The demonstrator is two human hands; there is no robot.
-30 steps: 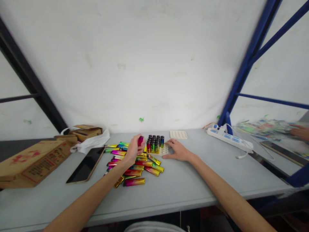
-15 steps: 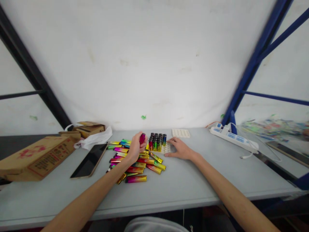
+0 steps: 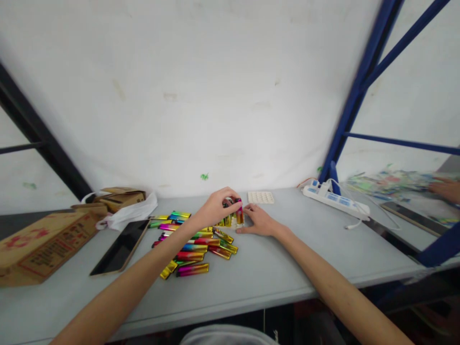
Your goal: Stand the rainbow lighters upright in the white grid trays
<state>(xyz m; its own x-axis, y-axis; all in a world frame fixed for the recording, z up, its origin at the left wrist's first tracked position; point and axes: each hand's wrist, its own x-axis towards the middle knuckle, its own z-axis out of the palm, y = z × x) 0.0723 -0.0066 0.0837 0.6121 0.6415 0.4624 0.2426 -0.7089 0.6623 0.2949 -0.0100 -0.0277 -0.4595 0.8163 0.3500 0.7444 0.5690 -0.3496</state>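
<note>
Between the fingertips of my left hand (image 3: 220, 207) is a pink and gold lighter (image 3: 239, 213), held upright over the right part of a pale holed tray (image 3: 233, 224). Other lighters stand upright in that tray, mostly covered by my left hand. My right hand (image 3: 259, 220) rests at the tray's right side with thumb and fingers apart, holding nothing. A loose pile of shiny coloured lighters (image 3: 204, 242) lies on the grey table (image 3: 273, 282), below and left of my left hand.
A second pale tray (image 3: 260, 197) lies by the wall. At left are a dark phone (image 3: 120, 247), a white bag (image 3: 132, 214) and a cardboard box (image 3: 46, 244). A power strip (image 3: 336, 201) is at right; beyond it shows another person's hand (image 3: 446, 189).
My left hand has moved right from above the pile to the tray, and the lighter in it is now upright. My right hand stays beside the tray. The view has shifted slightly.
</note>
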